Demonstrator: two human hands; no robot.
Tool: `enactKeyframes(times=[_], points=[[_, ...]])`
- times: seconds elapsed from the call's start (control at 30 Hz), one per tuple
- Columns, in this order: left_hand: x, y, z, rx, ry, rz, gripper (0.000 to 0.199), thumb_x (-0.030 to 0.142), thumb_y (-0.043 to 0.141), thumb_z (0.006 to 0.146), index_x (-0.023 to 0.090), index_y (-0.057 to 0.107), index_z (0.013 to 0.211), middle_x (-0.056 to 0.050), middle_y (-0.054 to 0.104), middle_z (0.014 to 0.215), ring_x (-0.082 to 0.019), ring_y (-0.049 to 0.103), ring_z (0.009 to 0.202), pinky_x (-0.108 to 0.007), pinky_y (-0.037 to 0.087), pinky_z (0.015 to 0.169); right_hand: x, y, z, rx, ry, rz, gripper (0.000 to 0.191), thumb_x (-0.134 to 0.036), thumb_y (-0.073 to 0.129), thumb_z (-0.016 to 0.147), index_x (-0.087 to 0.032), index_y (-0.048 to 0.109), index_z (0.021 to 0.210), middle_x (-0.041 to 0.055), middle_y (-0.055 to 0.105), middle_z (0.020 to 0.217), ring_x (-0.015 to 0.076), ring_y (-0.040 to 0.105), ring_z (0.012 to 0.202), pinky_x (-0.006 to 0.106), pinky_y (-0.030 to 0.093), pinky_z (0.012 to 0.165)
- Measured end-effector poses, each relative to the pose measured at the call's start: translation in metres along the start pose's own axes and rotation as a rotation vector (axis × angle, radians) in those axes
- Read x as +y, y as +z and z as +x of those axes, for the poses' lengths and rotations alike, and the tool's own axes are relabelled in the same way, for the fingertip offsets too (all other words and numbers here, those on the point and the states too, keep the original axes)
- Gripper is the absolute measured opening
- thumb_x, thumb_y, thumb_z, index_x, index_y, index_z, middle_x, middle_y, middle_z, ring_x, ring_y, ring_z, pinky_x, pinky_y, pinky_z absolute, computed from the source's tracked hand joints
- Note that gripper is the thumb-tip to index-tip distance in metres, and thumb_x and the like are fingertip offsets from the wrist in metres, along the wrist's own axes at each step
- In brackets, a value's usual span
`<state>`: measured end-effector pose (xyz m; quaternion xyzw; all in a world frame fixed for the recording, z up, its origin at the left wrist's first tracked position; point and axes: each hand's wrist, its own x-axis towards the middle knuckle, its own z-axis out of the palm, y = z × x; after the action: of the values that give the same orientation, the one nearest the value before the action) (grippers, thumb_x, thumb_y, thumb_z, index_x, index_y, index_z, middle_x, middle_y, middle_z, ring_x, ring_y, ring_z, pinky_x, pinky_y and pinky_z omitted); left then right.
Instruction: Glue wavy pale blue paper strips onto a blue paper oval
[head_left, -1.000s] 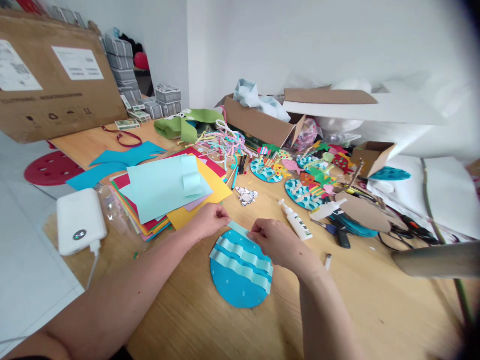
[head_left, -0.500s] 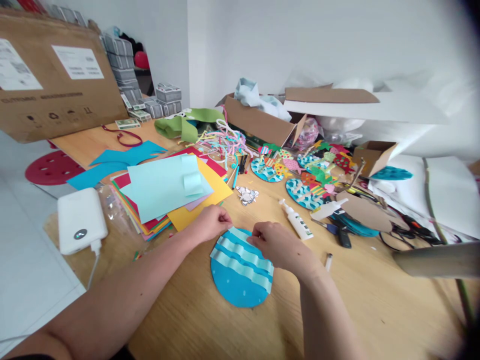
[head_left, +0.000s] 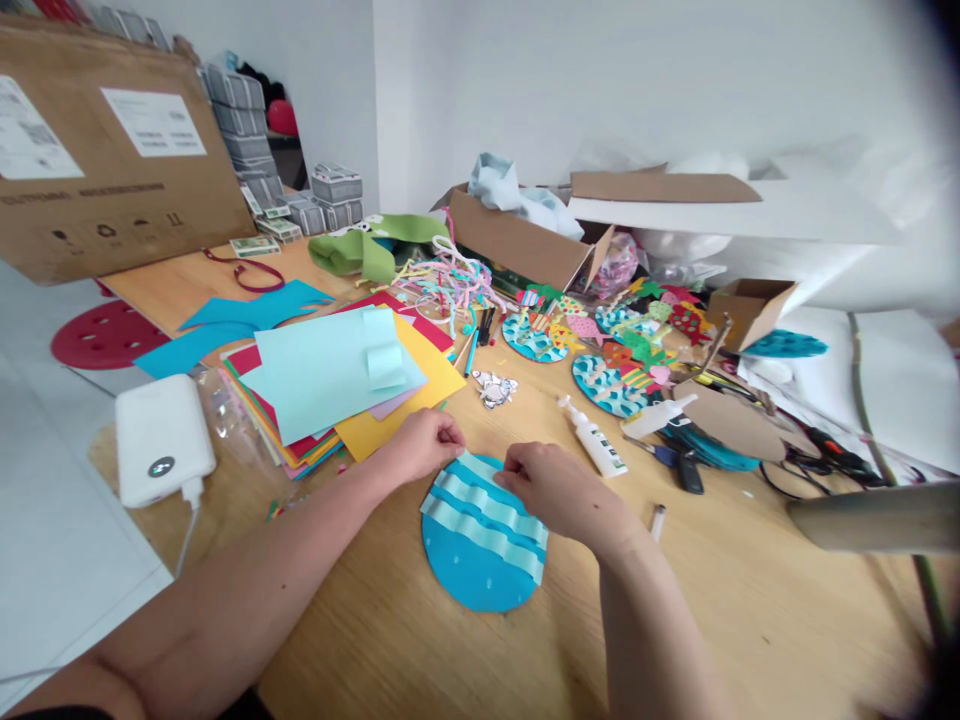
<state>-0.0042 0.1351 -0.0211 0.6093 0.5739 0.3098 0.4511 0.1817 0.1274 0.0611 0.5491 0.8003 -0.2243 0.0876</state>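
A round blue paper disc (head_left: 472, 580) lies on the wooden table in front of me, with wavy pale-blue paper strips (head_left: 487, 535) across its upper part. Small whitish dots show on its bare lower part. At the disc's top left edge, my left hand (head_left: 429, 440) pinches the end of the topmost paper strip (head_left: 478, 466). My right hand (head_left: 551, 485) is closed over the upper right of the disc, its fingertips at the same strip. The strip's right part is hidden under that hand.
Left of the disc are a stack of coloured paper (head_left: 322, 370) and a white power bank (head_left: 163, 440). Glue bottles (head_left: 596, 445), a paper fish cutout (head_left: 495, 390) and decorated discs (head_left: 611, 388) lie beyond. A grey cylinder (head_left: 874, 520) juts in at right.
Almost nothing differs. Both hands stay at the topmost strip, and the view has shifted very slightly.
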Motion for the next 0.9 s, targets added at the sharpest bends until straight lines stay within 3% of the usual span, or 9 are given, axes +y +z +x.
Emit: enactKeyframes(times=[0.9], points=[[-0.0031, 0.0, 0.0018, 0.022, -0.02, -0.044, 0.008, 0.018, 0.068, 0.07, 0.015, 0.067, 0.077, 0.001, 0.063, 0.064, -0.014, 0.06, 0.061, -0.023, 0.047, 0.055, -0.0003, -0.0006, 0.0005, -0.025, -0.027, -0.03, 0.025, -0.027, 0.051, 0.092, -0.016, 0.068, 0.078, 0.0075, 0.069, 0.078, 0.0151, 0.058, 0.066, 0.026, 0.029, 0.054]])
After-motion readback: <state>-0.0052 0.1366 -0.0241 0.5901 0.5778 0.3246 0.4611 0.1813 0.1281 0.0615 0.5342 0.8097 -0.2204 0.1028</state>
